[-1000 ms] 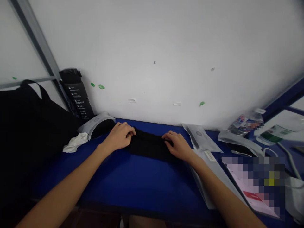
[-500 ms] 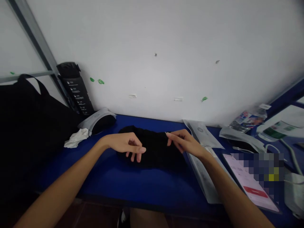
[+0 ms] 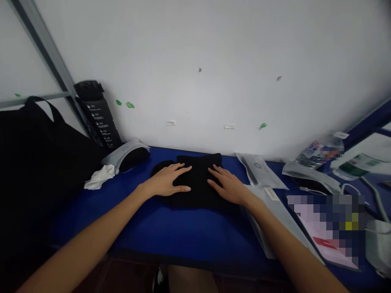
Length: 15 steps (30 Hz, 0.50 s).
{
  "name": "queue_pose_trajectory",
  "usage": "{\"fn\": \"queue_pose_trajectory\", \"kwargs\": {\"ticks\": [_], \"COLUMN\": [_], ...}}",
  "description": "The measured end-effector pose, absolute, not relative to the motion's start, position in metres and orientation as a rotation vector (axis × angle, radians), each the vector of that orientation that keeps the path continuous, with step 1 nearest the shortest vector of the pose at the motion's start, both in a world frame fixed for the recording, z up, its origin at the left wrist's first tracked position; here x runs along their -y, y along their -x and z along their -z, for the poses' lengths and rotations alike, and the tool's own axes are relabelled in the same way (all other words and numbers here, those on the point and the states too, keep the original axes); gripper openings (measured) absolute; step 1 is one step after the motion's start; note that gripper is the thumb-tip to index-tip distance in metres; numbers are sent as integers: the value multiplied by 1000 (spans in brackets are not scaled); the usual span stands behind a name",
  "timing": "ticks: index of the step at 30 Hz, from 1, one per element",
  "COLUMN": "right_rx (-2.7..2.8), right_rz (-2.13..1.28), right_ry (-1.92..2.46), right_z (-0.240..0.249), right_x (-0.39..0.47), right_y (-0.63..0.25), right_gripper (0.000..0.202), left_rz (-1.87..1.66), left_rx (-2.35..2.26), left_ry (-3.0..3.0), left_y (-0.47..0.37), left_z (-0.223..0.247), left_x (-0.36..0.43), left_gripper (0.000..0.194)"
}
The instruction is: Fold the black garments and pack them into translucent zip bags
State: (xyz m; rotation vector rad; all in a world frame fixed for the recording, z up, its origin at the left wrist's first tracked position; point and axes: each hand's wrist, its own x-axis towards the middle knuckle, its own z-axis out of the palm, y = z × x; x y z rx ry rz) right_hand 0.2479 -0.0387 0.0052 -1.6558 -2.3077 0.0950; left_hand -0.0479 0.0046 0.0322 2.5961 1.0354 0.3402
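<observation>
A black cloth lies in a bundle on the blue table, its back edge near the wall. My left hand rests on the left part of the cloth, fingers spread, palm down. On the right part of the cloth lies my right hand, its fingers also apart. Neither hand grips anything. The cloth is so dark that its folds hardly show.
Left: a large black bag, a black bottle, a pouch and crumpled tissue. Right: clear pouches, a pouch with black contents, plastic bottles and a pink-screened device.
Both hands have opened and flattened onto the cloth; the right one has let go of its edge. The cloth's back edge now reaches farther toward the wall and looks straighter.
</observation>
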Motion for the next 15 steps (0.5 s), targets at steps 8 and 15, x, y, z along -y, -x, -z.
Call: {"fn": "queue_pose_trajectory", "kwargs": {"ticks": [8,15], "right_rx": [2234,2270], "right_rz": [61,-14], "right_ry": [1665,1725], "right_z": [-13,13], "right_x": [37,30], "right_y": [-247,-253], "right_gripper": [41,52], "left_rz": [-529,-368], "left_rx": [-1122,-1287], "left_ry": [-2492,-2508], "left_y": [42,47], "left_z": [-41,-21], "left_x": [-4,-13], "left_gripper": [42,59]}}
